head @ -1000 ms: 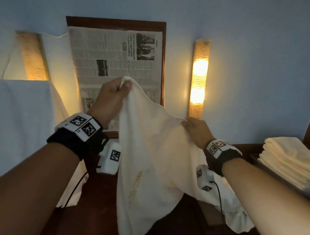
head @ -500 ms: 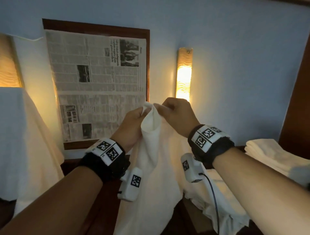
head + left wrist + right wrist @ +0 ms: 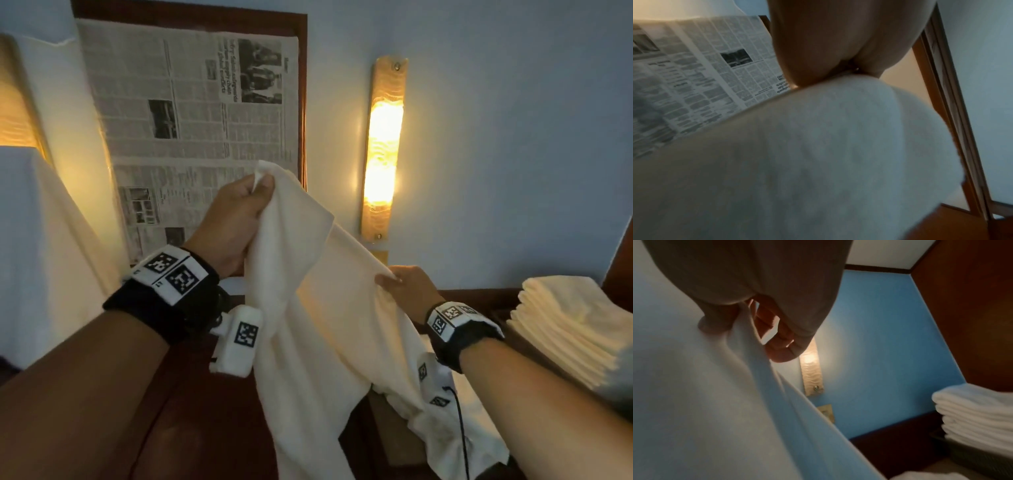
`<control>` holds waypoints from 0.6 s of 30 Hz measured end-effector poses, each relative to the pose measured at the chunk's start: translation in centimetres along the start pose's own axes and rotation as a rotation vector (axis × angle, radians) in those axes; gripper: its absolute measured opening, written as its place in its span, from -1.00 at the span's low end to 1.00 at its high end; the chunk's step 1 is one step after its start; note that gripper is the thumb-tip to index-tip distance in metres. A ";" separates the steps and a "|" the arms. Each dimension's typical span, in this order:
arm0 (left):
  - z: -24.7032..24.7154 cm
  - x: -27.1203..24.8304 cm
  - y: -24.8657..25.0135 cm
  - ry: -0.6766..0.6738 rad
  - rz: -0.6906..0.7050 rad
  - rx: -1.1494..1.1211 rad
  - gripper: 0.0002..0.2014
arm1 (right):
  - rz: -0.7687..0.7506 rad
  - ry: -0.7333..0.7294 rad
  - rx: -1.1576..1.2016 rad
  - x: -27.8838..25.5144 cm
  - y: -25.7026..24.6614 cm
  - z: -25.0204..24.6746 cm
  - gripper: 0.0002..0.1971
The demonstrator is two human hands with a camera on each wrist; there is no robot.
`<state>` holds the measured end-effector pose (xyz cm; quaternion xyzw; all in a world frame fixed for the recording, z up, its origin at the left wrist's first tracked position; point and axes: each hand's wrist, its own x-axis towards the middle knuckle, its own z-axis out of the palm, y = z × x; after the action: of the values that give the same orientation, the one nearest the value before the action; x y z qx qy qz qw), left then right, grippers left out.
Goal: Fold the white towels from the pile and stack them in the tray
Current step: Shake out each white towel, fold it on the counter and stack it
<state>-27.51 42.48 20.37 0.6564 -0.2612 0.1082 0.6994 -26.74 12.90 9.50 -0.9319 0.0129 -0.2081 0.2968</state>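
Both hands' grip pinches the white towel [image 3: 318, 308].

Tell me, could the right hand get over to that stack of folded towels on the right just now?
Probably yes. The stack of folded towels lies just beyond the right hand with nothing between them, but that hand pinches the white towel, also held by the left hand, so the cloth would come along.
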 end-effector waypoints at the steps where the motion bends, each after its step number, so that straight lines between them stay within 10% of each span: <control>1: 0.3 -0.2 -0.3 -0.010 -0.024 -0.013 -0.73 | -0.031 0.038 0.062 0.5 -0.1 -0.2 -0.78; 10: 4.1 -1.0 -2.9 -0.003 -0.050 0.115 -0.74 | -0.509 0.093 0.292 1.4 -9.8 -3.1 -0.81; 18: 6.7 -0.3 -2.5 -0.028 -0.017 0.176 -0.55 | -0.547 0.405 0.041 2.1 -10.8 -5.3 -0.80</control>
<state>-27.98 35.68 18.09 0.7190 -0.2550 0.1158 0.6361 -28.01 18.63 20.22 -0.8345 -0.1830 -0.4611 0.2399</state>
